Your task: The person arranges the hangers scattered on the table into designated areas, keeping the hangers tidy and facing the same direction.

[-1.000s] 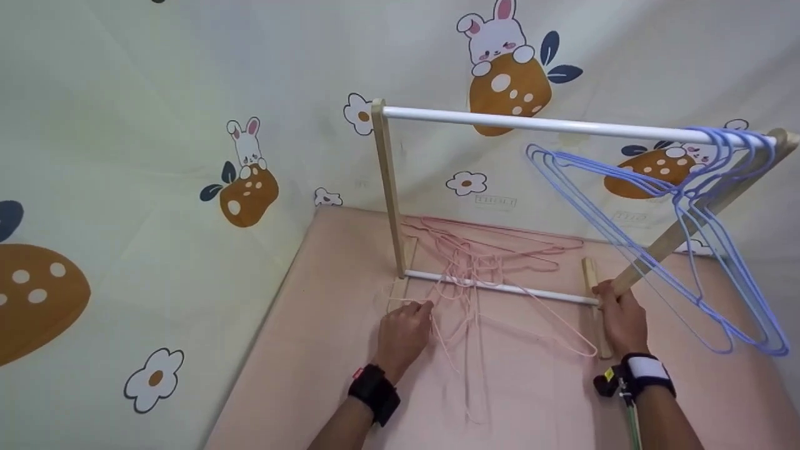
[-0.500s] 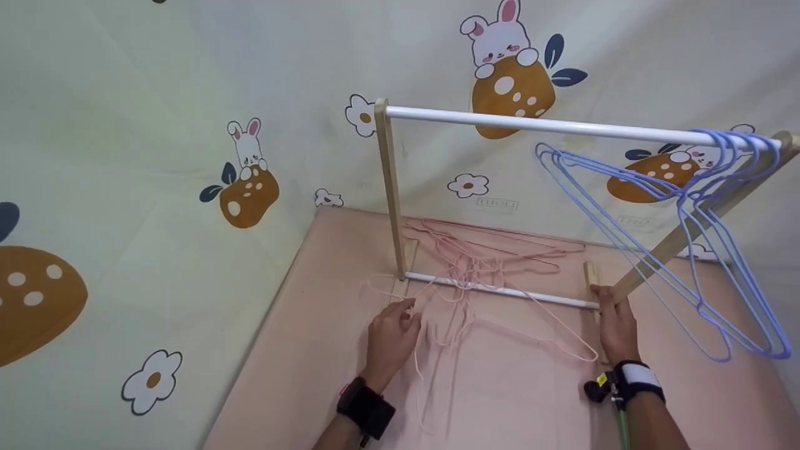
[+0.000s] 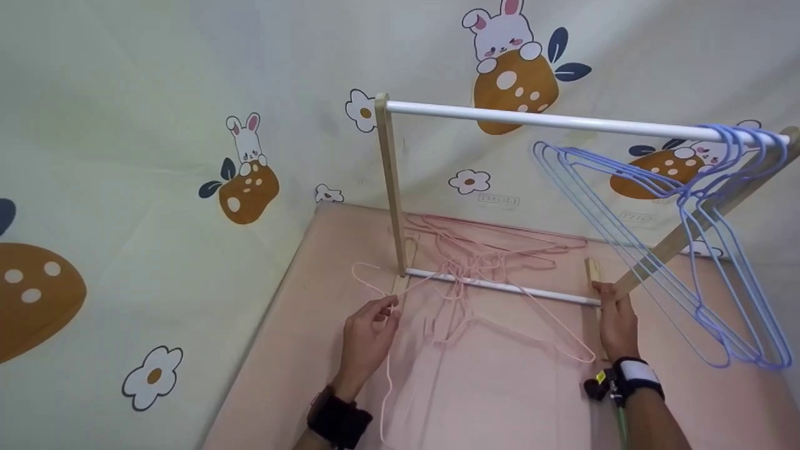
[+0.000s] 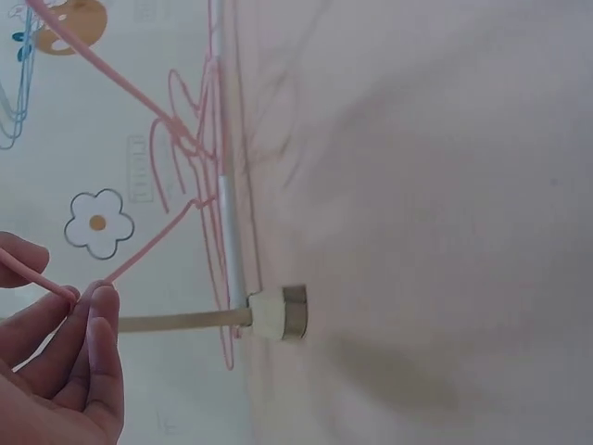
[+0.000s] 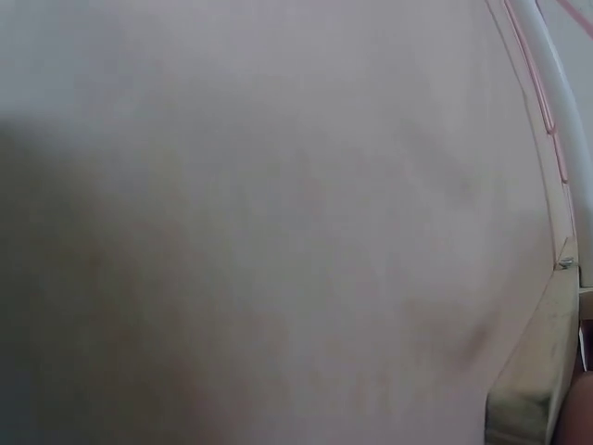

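Note:
In the head view my left hand pinches the wire of a pink clothes hanger between thumb and fingers. Its hook points left, and one end reaches down past the frame's edge. The left wrist view shows the pinched pink wire running away from the fingertips. My right hand grips the foot of the right wooden post of a small clothes rack. Only a sliver of a right finger appears in the right wrist view, beside the wooden foot.
Several blue hangers hang at the right end of the white top bar. Tangled pink hangers lie around the lower bar. Pink cloth covers the surface; a printed wall stands behind.
My left hand has moved left and slightly down, drawing the pink hanger away from the tangle so its hook shows. My right hand stays at the foot of the rack.

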Available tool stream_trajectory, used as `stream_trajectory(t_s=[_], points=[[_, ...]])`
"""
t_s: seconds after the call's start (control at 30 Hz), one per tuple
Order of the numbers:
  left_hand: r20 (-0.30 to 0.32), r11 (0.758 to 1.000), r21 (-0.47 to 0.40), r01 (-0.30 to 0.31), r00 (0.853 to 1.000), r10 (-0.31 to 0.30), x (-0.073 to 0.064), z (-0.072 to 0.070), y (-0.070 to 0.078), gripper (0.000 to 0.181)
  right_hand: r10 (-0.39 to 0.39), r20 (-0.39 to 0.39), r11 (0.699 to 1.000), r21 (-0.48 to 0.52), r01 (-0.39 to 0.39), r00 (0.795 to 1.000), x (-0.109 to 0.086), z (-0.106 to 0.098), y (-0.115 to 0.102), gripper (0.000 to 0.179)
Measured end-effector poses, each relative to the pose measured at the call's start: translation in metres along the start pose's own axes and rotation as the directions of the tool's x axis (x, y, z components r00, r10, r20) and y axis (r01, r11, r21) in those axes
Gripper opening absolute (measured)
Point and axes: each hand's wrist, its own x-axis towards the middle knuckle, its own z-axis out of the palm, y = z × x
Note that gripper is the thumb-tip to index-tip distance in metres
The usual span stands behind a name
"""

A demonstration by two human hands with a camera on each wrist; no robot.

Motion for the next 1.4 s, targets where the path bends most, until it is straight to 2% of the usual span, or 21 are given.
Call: stream_trajectory(t_s=[0.07, 0.17, 0.27, 0.4, 0.63, 0.77, 0.87, 1.0, 1.2, 1.4], points=[[0.000, 1.000, -0.007, 0.013, 1.000, -0.013, 0.000, -0.008, 0.002, 0.024, 0.005, -0.002, 1.000, -0.004, -0.005, 1.000, 0.001, -0.001, -0.002, 0.072], [-0.005, 1.000, -0.022, -0.001, 1.000, 0.001, 0.000, -0.019, 0.003, 0.025, 0.014, -0.001, 1.000, -0.009, -0.014, 1.000, 0.002, -0.002, -0.004, 0.072], [-0.022, 0.997, -0.022, -0.070, 0.997, 0.069, 0.001, -0.028, 0.004, 0.026, 0.025, -0.004, 1.000, -0.004, -0.025, 1.000, 0.004, -0.004, -0.006, 0.071], [-0.038, 0.986, 0.000, -0.167, 0.985, 0.167, 0.004, -0.037, 0.004, 0.026, 0.046, -0.002, 0.999, 0.005, -0.046, 0.999, 0.005, -0.004, -0.006, 0.072], [-0.013, 0.984, 0.021, -0.175, 0.984, 0.175, 0.006, -0.043, 0.006, 0.024, 0.056, 0.002, 0.998, -0.014, -0.056, 0.998, 0.004, -0.002, -0.007, 0.076], [-0.001, 0.975, 0.020, -0.222, 0.975, 0.222, 0.007, -0.043, 0.013, 0.026, 0.007, -0.024, 1.000, -0.026, -0.008, 1.000, 0.002, -0.002, -0.006, 0.069], [-0.002, 0.962, 0.017, -0.271, 0.962, 0.271, 0.012, -0.042, 0.020, 0.027, -0.014, -0.035, 1.000, -0.027, 0.013, 0.999, 0.000, -0.001, -0.006, 0.067], [-0.005, 0.946, -0.010, -0.324, 0.946, 0.324, 0.025, -0.042, 0.032, 0.026, -0.017, -0.038, 1.000, -0.015, 0.016, 0.999, -0.001, -0.001, -0.006, 0.068], [0.014, 0.928, -0.013, -0.372, 0.928, 0.372, 0.052, -0.044, 0.057, 0.024, 0.014, -0.025, 1.000, -0.005, -0.014, 1.000, 0.000, 0.001, -0.003, 0.071], [0.002, 0.895, -0.014, -0.446, 0.895, 0.446, 0.082, -0.047, 0.080, 0.021, 0.036, -0.009, 0.999, -0.015, -0.036, 0.999, 0.001, 0.003, 0.002, 0.070]])
